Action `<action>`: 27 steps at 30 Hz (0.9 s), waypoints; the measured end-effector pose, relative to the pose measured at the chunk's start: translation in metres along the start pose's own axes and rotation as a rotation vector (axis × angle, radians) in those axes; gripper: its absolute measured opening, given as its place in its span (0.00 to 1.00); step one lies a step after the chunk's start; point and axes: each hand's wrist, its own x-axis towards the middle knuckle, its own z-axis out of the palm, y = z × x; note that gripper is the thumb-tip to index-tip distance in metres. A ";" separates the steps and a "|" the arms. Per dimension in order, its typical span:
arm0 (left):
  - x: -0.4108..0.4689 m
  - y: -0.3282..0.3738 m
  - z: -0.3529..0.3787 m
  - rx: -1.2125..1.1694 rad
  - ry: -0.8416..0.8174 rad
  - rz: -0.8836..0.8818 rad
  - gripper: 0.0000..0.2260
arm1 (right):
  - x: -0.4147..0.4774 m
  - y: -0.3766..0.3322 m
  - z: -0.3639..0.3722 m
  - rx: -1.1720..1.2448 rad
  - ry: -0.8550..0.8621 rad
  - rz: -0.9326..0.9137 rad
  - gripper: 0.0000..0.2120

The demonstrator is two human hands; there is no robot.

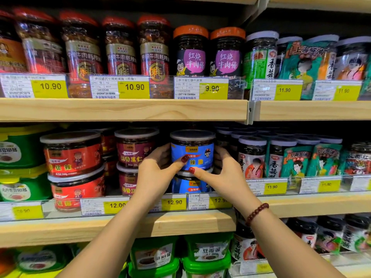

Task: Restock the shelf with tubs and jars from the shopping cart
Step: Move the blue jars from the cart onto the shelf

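A blue-labelled tub (193, 149) with a clear lid sits on top of a second blue tub (190, 184) on the middle shelf (120, 225). My left hand (156, 169) grips the upper tub's left side, thumb across its label. On the tub's right side my right hand (222, 171) grips it, the thumb lying along its lower edge. The fingers of both hands are hidden behind the tub. The shopping cart is out of view.
Red tubs (73, 155) and maroon tubs (133, 149) are stacked to the left, tall jars (252, 157) to the right. The upper shelf (124, 109) hangs just above the tub's lid. Green tubs (206, 249) fill the shelf below. Price tags line the shelf edges.
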 end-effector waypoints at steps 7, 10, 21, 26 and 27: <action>-0.023 0.016 -0.028 0.299 0.114 0.076 0.12 | -0.047 -0.014 0.002 -0.302 0.152 -0.183 0.27; -0.053 0.027 -0.044 0.581 0.171 0.243 0.13 | -0.069 -0.024 0.012 -0.344 0.124 -0.358 0.20; -0.159 0.041 -0.125 1.037 0.392 0.114 0.16 | -0.103 -0.028 0.108 -0.101 -0.218 -0.551 0.18; -0.209 0.055 -0.176 1.226 0.416 -0.013 0.17 | -0.122 -0.041 0.169 -0.044 -0.357 -0.564 0.19; -0.218 0.057 -0.187 1.251 0.421 -0.042 0.17 | -0.127 -0.046 0.181 -0.034 -0.377 -0.568 0.18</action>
